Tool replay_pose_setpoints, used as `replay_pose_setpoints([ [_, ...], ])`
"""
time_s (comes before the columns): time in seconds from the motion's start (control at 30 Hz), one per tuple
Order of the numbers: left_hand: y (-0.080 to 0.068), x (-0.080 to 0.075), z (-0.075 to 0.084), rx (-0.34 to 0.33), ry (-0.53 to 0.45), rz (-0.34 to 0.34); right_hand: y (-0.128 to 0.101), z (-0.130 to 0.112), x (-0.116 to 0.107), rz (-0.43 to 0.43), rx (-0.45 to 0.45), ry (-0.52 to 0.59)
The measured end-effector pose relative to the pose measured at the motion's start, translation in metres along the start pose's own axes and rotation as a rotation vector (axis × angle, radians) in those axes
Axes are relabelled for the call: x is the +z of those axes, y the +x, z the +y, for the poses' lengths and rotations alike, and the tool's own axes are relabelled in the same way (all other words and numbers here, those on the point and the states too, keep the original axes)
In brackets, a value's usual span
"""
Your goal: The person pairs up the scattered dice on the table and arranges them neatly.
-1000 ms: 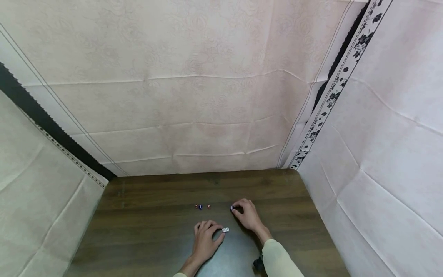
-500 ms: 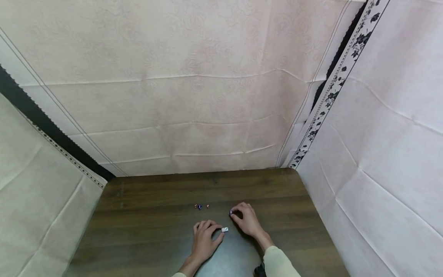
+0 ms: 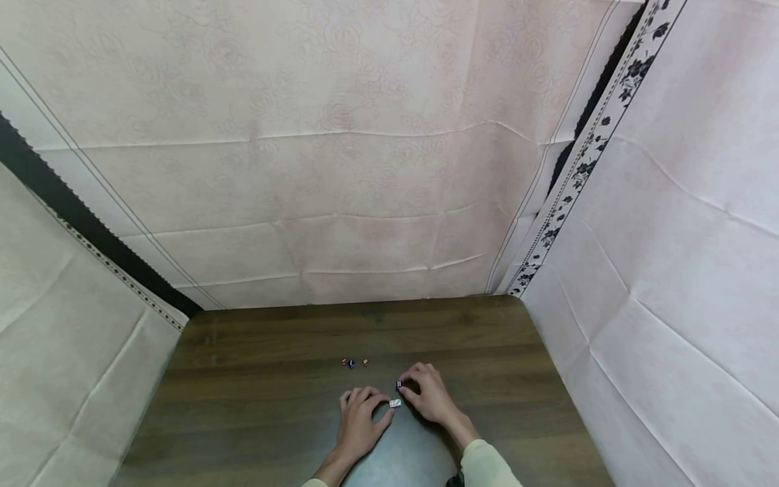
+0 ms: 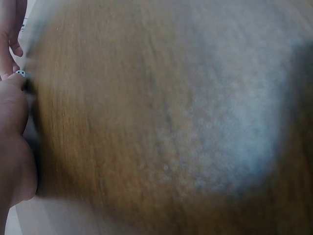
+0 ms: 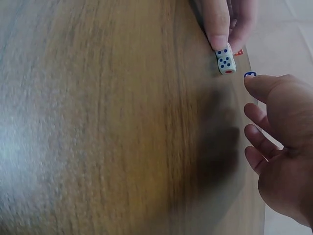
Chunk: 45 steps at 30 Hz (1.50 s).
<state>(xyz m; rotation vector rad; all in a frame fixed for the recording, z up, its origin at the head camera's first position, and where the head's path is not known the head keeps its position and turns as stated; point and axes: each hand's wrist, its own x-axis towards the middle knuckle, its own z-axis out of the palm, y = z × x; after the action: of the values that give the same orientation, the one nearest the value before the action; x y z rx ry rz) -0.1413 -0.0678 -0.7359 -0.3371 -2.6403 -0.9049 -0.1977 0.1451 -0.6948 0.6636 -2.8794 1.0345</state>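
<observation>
Two white dice (image 3: 395, 403) with blue pips sit side by side on the wooden table in the head view. My left hand (image 3: 359, 423) pinches the nearer one of them between thumb and forefinger. The right wrist view shows the outer white die (image 5: 226, 64) with a red pip on one face, right against its neighbour. A small dark blue die (image 3: 398, 385) is pinched between the thumb and forefinger of my right hand (image 3: 429, 395). It is just beyond and slightly right of the white pair. That blue die (image 5: 250, 74) is partly hidden by the thumb in the right wrist view.
Farther back on the table (image 3: 255, 379) lie a red die (image 3: 343, 362), a blue die (image 3: 351, 364) touching or close beside it, and another red die (image 3: 366, 362). A pale cloth (image 3: 377, 203) hangs behind the table's back edge, with more cloth at both sides.
My right hand has come toward me and to the left with the blue die, closer to the white dice. The left hand has kept its place and grip.
</observation>
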Motion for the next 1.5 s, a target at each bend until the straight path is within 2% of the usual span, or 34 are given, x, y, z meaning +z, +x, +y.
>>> replay_pose_setpoints([
  [0.37, -0.001, 0.001, -0.001, 0.008, 0.002, 0.005, 0.000, -0.004, 0.004, -0.020, -0.009, -0.015],
  [0.73, 0.000, 0.000, 0.000, -0.001, 0.012, -0.005, 0.003, -0.002, 0.010, 0.013, -0.012, -0.035],
  [1.07, 0.000, 0.000, 0.001, 0.061, 0.049, 0.068, 0.002, -0.001, 0.012, 0.025, -0.011, -0.036],
  [1.33, 0.000, 0.001, -0.001, 0.029, 0.008, 0.034, 0.001, 0.000, 0.012, 0.030, -0.013, -0.023],
  [1.5, 0.000, 0.002, -0.002, 0.028, -0.002, 0.039, 0.001, 0.000, 0.013, 0.026, 0.002, -0.022],
])
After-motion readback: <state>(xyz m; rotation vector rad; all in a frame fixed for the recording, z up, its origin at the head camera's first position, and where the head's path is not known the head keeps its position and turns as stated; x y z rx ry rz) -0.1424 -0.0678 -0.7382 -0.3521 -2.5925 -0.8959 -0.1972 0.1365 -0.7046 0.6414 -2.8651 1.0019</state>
